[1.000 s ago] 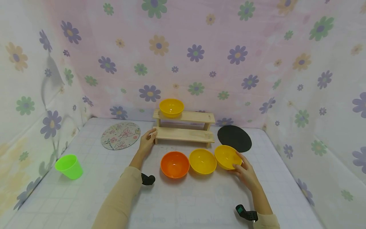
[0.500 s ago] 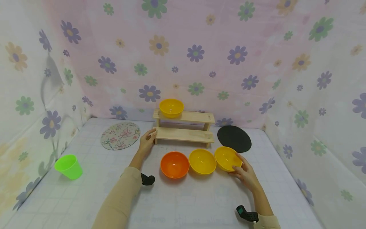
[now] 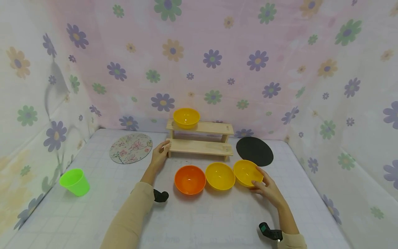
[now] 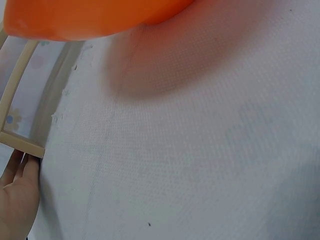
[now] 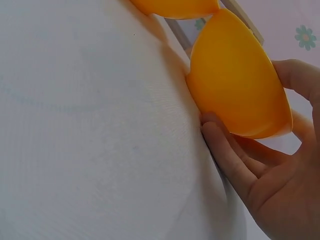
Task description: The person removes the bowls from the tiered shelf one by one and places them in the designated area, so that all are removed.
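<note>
A flower-printed cloth [image 3: 140, 52] rises behind and on both sides of the white-covered bench [image 3: 199, 221]. A two-tier wooden shelf [image 3: 200, 146] stands along the middle of the bench's back edge. Two round mats lie flat: a patterned mat [image 3: 131, 148] near the back left corner, and a black mat [image 3: 255, 151] near the back right corner.

The left hand [image 3: 158, 157] is at the left end of the shelf's lower tier, its fingers bent onto that end and touching it; in the left wrist view the fingertips are hidden behind the wood. The right hand [image 3: 269, 188] pinches the rim and side of the rightmost yellow bowl [image 3: 245, 171], thumb at the rim and other fingers along the outside and low near the base.

That bowl is upright in front of the black mat, toward the bench's right edge; whether its base rests fully on the cloth I cannot tell. Its rim appears to touch the middle yellow bowl [image 3: 220, 176]. Left of that one is an orange bowl [image 3: 190, 180], just beside it. Another yellow bowl [image 3: 186, 118] sits on the left part of the upper tier. A green cup [image 3: 75, 182] stands near the bench's left edge.
</note>
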Demonstrator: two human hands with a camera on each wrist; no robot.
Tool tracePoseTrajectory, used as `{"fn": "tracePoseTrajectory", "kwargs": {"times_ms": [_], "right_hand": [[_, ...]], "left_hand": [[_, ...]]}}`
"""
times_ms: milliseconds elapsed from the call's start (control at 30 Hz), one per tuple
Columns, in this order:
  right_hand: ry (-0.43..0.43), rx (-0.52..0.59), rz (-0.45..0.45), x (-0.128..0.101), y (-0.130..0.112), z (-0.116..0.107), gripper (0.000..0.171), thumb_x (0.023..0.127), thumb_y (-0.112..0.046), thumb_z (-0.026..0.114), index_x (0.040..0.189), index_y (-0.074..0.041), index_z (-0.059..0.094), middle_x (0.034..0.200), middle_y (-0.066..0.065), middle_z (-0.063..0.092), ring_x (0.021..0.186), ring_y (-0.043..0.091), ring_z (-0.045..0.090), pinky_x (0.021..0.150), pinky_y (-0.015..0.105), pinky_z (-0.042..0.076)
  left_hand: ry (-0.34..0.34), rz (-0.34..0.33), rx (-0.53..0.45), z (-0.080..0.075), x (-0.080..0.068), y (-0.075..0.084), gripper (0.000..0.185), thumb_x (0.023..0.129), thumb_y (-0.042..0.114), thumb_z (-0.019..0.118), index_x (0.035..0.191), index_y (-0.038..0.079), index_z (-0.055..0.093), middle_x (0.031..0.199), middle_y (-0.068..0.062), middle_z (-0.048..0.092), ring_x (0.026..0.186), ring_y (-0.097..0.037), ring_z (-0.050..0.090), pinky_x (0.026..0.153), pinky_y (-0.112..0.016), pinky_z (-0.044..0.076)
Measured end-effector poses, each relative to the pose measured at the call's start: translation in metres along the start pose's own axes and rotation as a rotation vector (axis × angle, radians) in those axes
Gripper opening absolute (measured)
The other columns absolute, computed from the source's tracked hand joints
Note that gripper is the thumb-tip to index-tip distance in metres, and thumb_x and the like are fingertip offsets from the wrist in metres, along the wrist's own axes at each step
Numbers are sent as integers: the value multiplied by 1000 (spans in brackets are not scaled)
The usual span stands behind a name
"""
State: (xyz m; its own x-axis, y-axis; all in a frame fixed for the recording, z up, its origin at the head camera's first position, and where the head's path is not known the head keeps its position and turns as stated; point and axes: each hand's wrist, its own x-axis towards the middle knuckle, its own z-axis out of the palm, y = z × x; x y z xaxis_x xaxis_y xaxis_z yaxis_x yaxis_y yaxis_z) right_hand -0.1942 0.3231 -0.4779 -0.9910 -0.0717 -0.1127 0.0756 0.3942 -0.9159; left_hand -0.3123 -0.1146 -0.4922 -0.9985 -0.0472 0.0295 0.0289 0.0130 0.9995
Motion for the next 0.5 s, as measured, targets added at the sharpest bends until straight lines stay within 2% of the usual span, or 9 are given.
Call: {"fn": "tracePoseTrajectory", "kwargs": {"times_ms": [100,167,267,333,433,500], "right_hand": [[17,-81,-8,1,1,-3,73,92,-30,58,151,-17,18,154,21,14,119,41,45,94,45,45],[29,-86,-22,1,2,-5,73,92,-30,58,151,-16,18,151,24,19,120,44,45,93,49,44],[65,-89,-41,1,2,-10,71,93,-30,57,151,-15,18,148,26,25,120,45,45,88,42,49],[92,-74,-60,1,1,-13,70,95,-29,56,151,-14,18,146,29,28,117,46,47,82,34,53],[147,-79,-96,2,-4,-17,69,96,-31,54,151,-13,17,146,28,29,118,46,46,77,22,52],[185,-75,-124,5,-9,-20,68,96,-30,54,151,-12,18,145,28,30,118,46,46,76,18,51]], "left_hand": [[12,5,-4,0,0,-1,39,98,15,49,136,7,49,117,-21,58,82,-12,50,71,-21,44],[21,5,-12,1,0,-1,39,97,14,49,135,6,50,108,-18,61,78,-12,50,69,-21,44],[29,3,-22,1,0,-1,38,97,12,50,134,6,51,100,-16,62,76,-13,50,67,-21,43],[31,1,-25,1,0,-1,38,96,11,50,134,6,51,102,-16,62,77,-13,50,67,-21,43],[28,-1,-25,2,-1,0,39,96,12,50,135,5,51,106,-16,61,79,-13,49,67,-20,42],[29,-2,-23,2,-1,0,39,97,12,50,135,5,50,103,-16,61,78,-13,49,67,-20,42]]}}
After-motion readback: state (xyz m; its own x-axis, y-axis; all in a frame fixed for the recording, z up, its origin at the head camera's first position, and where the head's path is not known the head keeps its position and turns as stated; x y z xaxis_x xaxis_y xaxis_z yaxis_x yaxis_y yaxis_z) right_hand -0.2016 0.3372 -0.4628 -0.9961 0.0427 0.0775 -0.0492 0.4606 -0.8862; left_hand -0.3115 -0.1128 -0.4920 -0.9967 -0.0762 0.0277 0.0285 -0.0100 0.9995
